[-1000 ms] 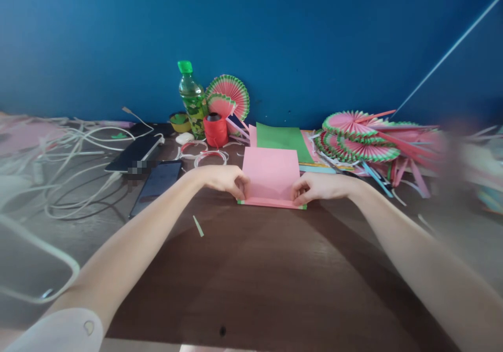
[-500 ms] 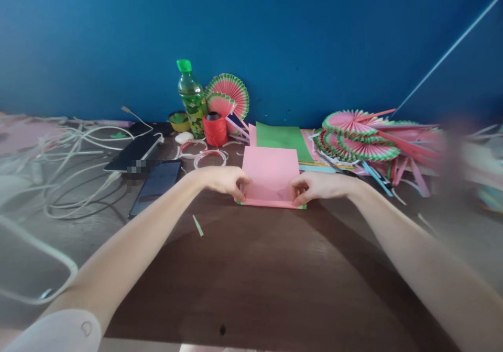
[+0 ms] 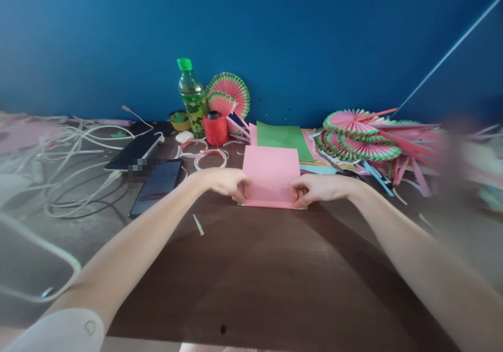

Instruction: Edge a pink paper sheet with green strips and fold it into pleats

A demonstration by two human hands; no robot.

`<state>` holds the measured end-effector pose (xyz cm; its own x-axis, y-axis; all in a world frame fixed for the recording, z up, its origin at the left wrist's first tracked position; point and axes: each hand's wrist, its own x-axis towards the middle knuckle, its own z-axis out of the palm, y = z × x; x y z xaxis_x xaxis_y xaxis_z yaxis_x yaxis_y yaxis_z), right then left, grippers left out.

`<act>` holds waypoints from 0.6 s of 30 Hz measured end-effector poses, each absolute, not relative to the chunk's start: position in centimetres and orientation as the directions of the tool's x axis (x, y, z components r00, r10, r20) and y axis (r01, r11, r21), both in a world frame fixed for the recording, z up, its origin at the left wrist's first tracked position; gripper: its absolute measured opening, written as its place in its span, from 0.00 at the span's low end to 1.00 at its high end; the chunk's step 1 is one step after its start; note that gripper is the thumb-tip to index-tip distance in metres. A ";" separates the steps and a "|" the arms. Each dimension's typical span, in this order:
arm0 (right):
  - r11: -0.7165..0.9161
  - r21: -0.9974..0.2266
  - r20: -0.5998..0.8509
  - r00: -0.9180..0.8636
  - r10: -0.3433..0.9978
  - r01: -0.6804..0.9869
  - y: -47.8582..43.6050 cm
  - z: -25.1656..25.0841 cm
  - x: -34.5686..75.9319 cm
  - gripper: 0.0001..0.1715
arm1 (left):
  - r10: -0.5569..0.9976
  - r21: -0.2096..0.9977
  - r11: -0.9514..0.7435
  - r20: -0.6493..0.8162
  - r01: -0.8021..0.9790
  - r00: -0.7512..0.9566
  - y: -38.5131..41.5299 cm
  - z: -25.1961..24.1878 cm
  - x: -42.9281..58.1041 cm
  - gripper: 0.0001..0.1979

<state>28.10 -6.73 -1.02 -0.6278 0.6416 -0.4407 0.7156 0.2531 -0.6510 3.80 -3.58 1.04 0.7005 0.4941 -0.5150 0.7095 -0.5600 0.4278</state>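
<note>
A sheet of pink paper (image 3: 271, 174) lies on the dark brown table, its near edge folded up in a narrow strip with green showing at the corners. My left hand (image 3: 232, 183) pinches the fold at its left end, fingers closed on the paper. At the right end, my right hand (image 3: 308, 188) grips the same fold between thumb and curled fingers. Behind the sheet lies green paper (image 3: 283, 138) on more pink paper. A thin pale green paper strip (image 3: 198, 225) rests on the table to the left.
Pleated pink-and-green paper fans (image 3: 357, 137) are heaped at the back right. A green-capped bottle (image 3: 192, 100), a red spool (image 3: 216, 130) and rolls of ribbon stand at the back left. A phone (image 3: 156, 187) and tangled white cables (image 3: 78, 137) lie left, near my arm.
Both hands keep hold of the folded edge in nearly the same place. The whole view has shifted very slightly; nothing else has visibly moved.
</note>
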 end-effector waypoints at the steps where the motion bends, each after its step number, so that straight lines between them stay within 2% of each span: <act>1: 0.255 -0.644 -0.446 -0.624 0.642 0.721 -6.8 -1.0 28.1 0.14 | 0.497 0.425 -0.558 -0.516 0.712 0.698 -3.6 1.1 3.8 0.07; 11: 0.331 -0.582 -0.430 -0.626 0.651 0.743 -6.9 -1.1 27.8 0.13 | 0.519 0.366 -0.568 -0.536 0.737 0.666 -4.2 1.2 4.1 0.09; 18: 0.361 -0.550 -0.430 -0.626 0.651 0.753 -7.1 -0.7 27.6 0.14 | 0.504 0.386 -0.547 -0.557 0.743 0.660 -4.3 1.2 4.1 0.08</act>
